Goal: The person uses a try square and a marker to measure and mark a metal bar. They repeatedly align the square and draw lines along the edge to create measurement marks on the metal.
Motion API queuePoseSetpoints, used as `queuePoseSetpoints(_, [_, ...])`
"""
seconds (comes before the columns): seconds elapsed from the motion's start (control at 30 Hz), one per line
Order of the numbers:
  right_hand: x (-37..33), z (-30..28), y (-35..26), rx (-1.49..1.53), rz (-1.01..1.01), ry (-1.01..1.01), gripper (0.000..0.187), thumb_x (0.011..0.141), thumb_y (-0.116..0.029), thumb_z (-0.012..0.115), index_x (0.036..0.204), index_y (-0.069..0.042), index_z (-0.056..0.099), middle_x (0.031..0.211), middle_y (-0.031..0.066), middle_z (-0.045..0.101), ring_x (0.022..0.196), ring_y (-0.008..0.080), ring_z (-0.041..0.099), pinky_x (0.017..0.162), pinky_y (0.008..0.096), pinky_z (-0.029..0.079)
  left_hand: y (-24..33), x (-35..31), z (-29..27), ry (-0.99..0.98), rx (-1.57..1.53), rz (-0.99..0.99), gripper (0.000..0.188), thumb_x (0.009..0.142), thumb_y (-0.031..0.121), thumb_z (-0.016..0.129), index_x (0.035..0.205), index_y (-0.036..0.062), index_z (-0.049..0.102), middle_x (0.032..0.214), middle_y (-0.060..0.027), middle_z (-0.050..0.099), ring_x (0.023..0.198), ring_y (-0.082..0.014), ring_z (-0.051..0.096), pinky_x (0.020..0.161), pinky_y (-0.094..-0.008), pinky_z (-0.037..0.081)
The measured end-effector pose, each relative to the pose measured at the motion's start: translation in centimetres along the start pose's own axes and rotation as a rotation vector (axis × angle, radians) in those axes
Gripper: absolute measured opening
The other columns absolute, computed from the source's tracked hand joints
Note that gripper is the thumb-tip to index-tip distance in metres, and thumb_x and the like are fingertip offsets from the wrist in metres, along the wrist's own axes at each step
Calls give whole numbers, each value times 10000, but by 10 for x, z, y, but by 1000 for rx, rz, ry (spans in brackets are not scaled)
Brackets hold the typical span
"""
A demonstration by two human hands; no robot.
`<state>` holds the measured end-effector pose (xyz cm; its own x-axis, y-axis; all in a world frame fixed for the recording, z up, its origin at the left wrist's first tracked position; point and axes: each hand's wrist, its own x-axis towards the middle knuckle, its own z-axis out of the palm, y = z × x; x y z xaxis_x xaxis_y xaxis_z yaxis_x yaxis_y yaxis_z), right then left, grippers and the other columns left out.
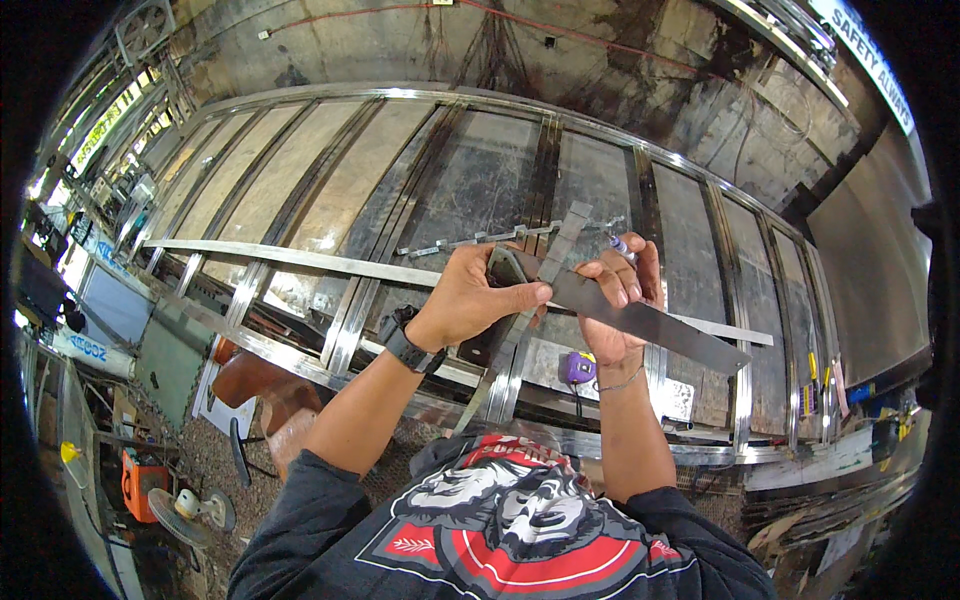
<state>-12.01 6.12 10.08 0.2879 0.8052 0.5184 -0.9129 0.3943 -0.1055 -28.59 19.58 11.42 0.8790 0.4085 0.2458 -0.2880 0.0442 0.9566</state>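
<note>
My left hand is closed with its thumb pressed where a narrow metal strip crosses a long dark grey metal piece. That dark piece slants down to the right, and its left end looks folded into a pointed channel. Around its middle, my right hand has bent fingers resting against it. A purple-and-white marker pen sticks up between those same fingers. Below the dark piece lies a purple tape measure. Behind my hands a thin notched metal bar rests on the frame.
A large frame of shiny metal tubes spans the work area, with a long flat bar across it. A stained wall stands behind. At lower left are a fan, an orange machine and a brown chair.
</note>
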Motion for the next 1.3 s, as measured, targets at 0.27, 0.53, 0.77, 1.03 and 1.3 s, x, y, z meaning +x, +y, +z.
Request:
queuePoseSetpoints(0.27, [1, 1, -2, 10, -8, 6, 375, 1169, -317, 396, 1211, -59, 665, 700, 36, 538, 715, 184, 548, 1060, 388, 416, 2, 2, 2, -21, -138, -24, 271, 912, 73, 849, 1081, -54, 678, 958, -96, 744, 828, -152, 735, 717, -319, 640])
queuePoseSetpoints(0.53, [0, 2, -4, -24, -6, -36, 380, 1173, -326, 386, 1222, -61, 655, 714, 38, 543, 730, 182, 554, 1083, 393, 413, 2, 3, 3, -53, -145, 15, 217, 926, 51, 826, 1028, -42, 660, 927, -120, 744, 776, -190, 738, 686, -346, 629])
queuePoseSetpoints(0.77, [1, 3, -3, 4, -1, -42, 380, 1171, -331, 388, 1223, -65, 654, 718, 39, 534, 744, 186, 555, 1096, 406, 423, 0, 3, 6, -29, -133, 31, 169, 922, 24, 812, 960, -23, 653, 855, -135, 749, 714, -218, 742, 654, -359, 615])
queuePoseSetpoints(1.03, [0, 5, 1, -199, -101, 199, 445, 1148, -433, 446, 1306, -68, 646, 892, 84, 638, 861, 223, 629, 1036, 483, 501, 7, 1, 8, -4, -152, -8, 169, 916, 37, 815, 914, -14, 654, 807, -133, 743, 674, -213, 738, 623, -363, 627])
queuePoseSetpoints(1.3, [-3, -15, -10, -471, 12, 270, 361, 1090, -343, 623, 1263, -27, 644, 967, 92, 676, 927, 209, 668, 924, 398, 571, 13, 1, 12, 25, -143, -26, 177, 896, 38, 827, 898, -12, 658, 785, -139, 741, 659, -214, 737, 613, -359, 618])
